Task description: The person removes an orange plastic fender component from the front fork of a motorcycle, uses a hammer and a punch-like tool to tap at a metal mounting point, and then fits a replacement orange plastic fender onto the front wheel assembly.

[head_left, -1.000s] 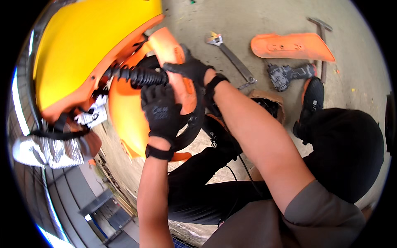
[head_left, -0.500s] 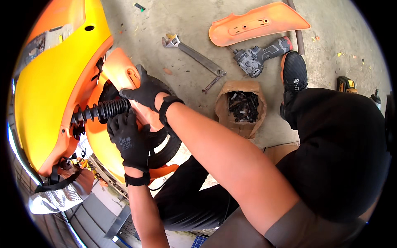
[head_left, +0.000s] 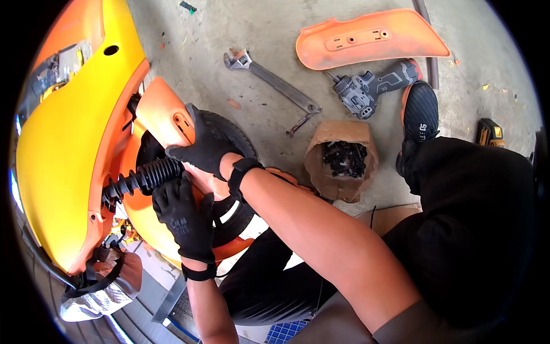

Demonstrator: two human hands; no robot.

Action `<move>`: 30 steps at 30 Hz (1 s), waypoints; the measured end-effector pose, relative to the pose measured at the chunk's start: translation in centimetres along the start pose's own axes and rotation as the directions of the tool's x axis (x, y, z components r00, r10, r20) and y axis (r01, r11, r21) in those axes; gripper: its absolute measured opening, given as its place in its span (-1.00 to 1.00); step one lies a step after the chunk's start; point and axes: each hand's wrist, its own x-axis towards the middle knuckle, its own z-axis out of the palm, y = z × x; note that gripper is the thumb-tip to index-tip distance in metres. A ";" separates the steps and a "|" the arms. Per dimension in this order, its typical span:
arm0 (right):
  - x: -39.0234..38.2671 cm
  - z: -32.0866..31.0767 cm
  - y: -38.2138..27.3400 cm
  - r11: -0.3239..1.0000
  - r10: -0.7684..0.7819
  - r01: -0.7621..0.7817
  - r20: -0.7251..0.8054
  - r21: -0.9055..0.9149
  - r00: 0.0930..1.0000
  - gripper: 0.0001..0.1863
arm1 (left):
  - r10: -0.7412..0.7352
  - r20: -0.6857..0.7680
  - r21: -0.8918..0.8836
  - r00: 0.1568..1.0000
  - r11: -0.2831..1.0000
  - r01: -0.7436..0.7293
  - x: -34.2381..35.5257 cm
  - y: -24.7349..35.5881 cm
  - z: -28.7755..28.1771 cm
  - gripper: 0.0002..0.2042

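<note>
An orange plastic cover [head_left: 163,112] stands beside the black tyre [head_left: 238,129] of a yellow-and-orange vehicle. My right hand [head_left: 205,146], in a black glove, grips its edge, thumb on the near side and fingers round the far side. Just below, my gloved left hand [head_left: 184,215] has its fingers bent at the lower end of a black coil-spring shock absorber [head_left: 140,179], close against the cover. The left fingertips are partly hidden, and so is whatever lies beneath them. The shock absorber slants from the yellow body panel [head_left: 63,155] toward both hands.
On the concrete floor lie an adjustable wrench [head_left: 275,83], a small wrench [head_left: 299,125], a grey cordless driver [head_left: 372,89] and another orange panel [head_left: 366,39]. A paper bag [head_left: 326,183] of dark fasteners stands near my shoe [head_left: 419,112]. A battery pack [head_left: 488,133] is farther right.
My view has shifted a little, so the floor items appear farther right and lower. Both hands keep their places at the cover and shock absorber.
</note>
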 end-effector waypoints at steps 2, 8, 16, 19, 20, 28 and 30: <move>-0.3 0.0 -0.2 1.000 0.016 -0.016 0.009 0.017 1.000 0.30 | -0.004 0.008 0.015 1.000 1.000 0.004 0.2 0.0 0.0 -0.42; -0.4 0.1 -0.4 1.000 0.006 -0.006 0.010 -0.012 1.000 0.28 | -0.070 0.067 0.035 0.995 0.997 0.067 0.6 0.1 -0.2 -0.43; -0.8 -1.0 -1.3 0.998 0.064 -0.062 0.073 -0.034 0.995 0.25 | -0.107 0.098 0.046 0.989 0.994 0.103 1.4 0.5 -0.6 -0.50; -0.7 -0.7 -0.9 0.999 0.046 -0.046 0.078 -0.003 0.996 0.24 | -0.113 0.095 0.042 0.989 0.993 0.110 1.4 0.4 -0.5 -0.51; -0.6 -0.6 -0.8 1.000 0.025 -0.025 0.064 -0.004 0.998 0.24 | -0.112 0.096 0.041 0.989 0.993 0.109 1.5 0.4 -0.6 -0.51; -0.4 -0.6 -1.2 1.000 0.019 -0.018 0.058 -0.013 0.998 0.22 | -0.129 0.097 -0.007 0.987 0.991 0.130 1.0 0.1 -0.2 -0.48; -0.3 -0.6 -0.9 1.000 0.000 0.001 0.051 -0.030 0.999 0.24 | -0.131 0.106 -0.010 0.986 0.991 0.132 1.1 0.1 -0.3 -0.47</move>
